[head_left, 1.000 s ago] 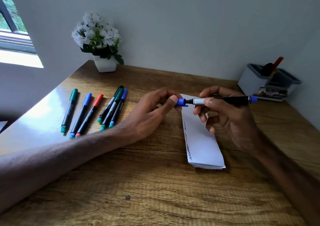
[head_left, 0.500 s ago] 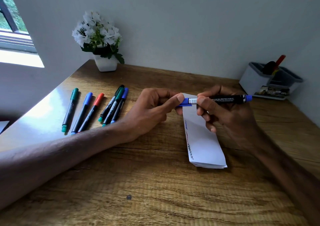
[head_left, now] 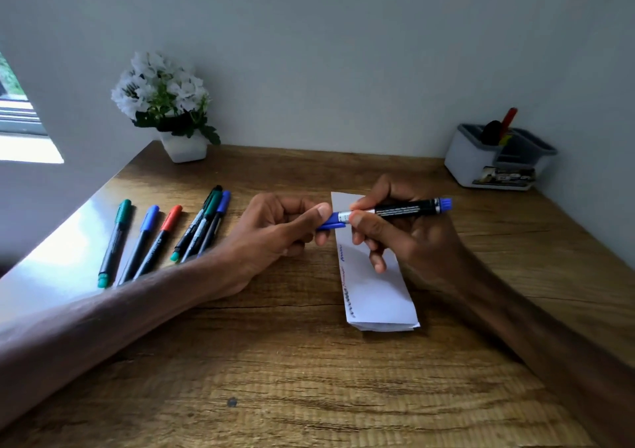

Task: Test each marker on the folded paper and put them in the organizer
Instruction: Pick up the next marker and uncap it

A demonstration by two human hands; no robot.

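Observation:
A black-barrelled blue marker [head_left: 398, 209] is held level above the far end of the folded white paper [head_left: 374, 296]. My right hand [head_left: 402, 238] grips its barrel. My left hand [head_left: 278, 231] pinches the blue cap [head_left: 331, 220] at the marker's left end, seated on the barrel. The paper's left edge carries blue, red and dark scribbles. Several more markers [head_left: 161, 238] lie in a row at the left of the desk. The grey-and-white organizer [head_left: 498, 158] stands at the back right corner, with a red and a black item in it.
A white pot of white flowers [head_left: 171, 107] stands at the back left against the wall. The wooden desk [head_left: 309, 379] ends at a wall on the right and a window sill on the left.
The cap, a little off the tip a second ago, has been pushed onto the marker by my left hand. Both hands stay above the paper's far end.

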